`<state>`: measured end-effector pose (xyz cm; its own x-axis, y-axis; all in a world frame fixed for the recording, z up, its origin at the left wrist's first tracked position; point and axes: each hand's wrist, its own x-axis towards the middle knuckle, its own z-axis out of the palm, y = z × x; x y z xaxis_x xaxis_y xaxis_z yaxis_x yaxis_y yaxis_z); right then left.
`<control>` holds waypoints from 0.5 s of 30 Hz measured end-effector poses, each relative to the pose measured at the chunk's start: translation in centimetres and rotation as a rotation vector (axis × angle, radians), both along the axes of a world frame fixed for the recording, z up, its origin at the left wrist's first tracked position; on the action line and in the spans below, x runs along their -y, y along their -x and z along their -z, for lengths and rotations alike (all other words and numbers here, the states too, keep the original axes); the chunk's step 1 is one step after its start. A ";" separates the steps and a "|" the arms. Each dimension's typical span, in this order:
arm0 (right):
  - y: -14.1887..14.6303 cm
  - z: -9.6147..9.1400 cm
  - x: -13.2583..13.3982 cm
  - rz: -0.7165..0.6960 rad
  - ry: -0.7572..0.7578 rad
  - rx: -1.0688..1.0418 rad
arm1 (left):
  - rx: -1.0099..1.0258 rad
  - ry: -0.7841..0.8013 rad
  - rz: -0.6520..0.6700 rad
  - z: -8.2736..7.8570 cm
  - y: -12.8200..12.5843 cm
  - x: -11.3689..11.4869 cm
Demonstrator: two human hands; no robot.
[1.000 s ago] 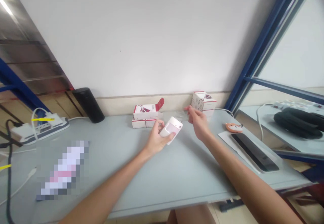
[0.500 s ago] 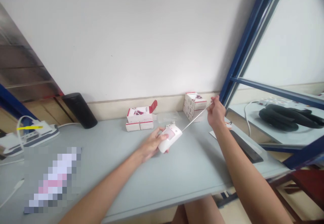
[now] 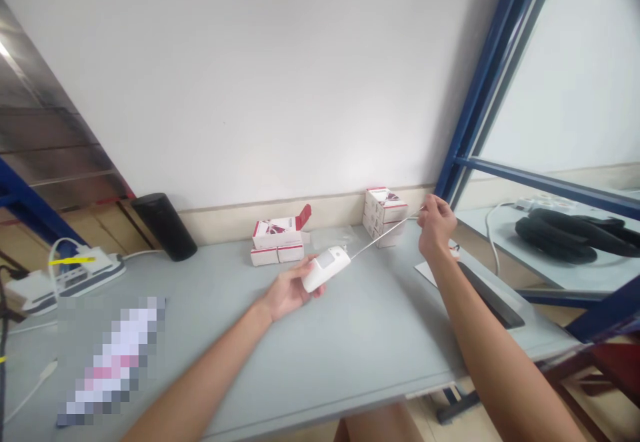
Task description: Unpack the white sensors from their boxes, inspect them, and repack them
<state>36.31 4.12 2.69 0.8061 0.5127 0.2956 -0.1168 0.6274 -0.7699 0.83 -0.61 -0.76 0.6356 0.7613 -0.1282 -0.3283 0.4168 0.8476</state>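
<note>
My left hand (image 3: 286, 293) is closed around the lower end of a white, rounded plastic device (image 3: 330, 271) with a greyish window on its face. It is held tilted above the table. From the device's upper right end a thin, straight silvery-white rod or taut cord (image 3: 383, 234) runs up to the right. My right hand (image 3: 437, 227) pinches the far end of it between the fingertips. Whether it is a rod or a cord, I cannot tell. Just behind the device lies a clear plastic bag (image 3: 337, 237).
White-and-red boxes (image 3: 277, 254), one with a raised flap, stand behind my left hand. More boxes (image 3: 383, 214) are stacked near the wall. At left are a black cylinder (image 3: 165, 227) and a power strip (image 3: 95, 274). A dark flat object (image 3: 493, 295) lies under my right forearm.
My right hand has moved slightly right and the device slightly left, so more of the thin rod or cord shows between them. The device's face has tipped. The view has shifted a little.
</note>
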 end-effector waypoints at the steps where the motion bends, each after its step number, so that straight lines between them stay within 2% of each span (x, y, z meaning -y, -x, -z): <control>1: -0.1 0.0 0.0 0.003 -0.011 -0.013 | 0.002 0.008 -0.006 0.0 0.0 -0.1; 4: -0.4 0.2 -0.1 -0.010 -0.028 -0.030 | -0.012 0.027 -0.011 0.0 -0.1 -0.2; 6: -0.6 0.3 0.0 -0.068 -0.027 -0.018 | -0.011 0.037 -0.009 -0.1 -0.3 -0.2; 12: -1.1 0.1 0.4 -0.391 -0.053 -0.130 | -0.018 0.044 -0.007 -0.3 -0.3 -0.1; 15: -1.1 -0.2 0.7 -0.397 -0.054 -0.122 | -0.024 0.042 -0.019 -0.3 -0.2 -0.1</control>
<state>37.42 3.46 2.93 0.5799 0.7769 0.2453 -0.4462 0.5547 -0.7023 1.04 -0.55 -0.43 0.6175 0.7667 -0.1757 -0.3161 0.4465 0.8371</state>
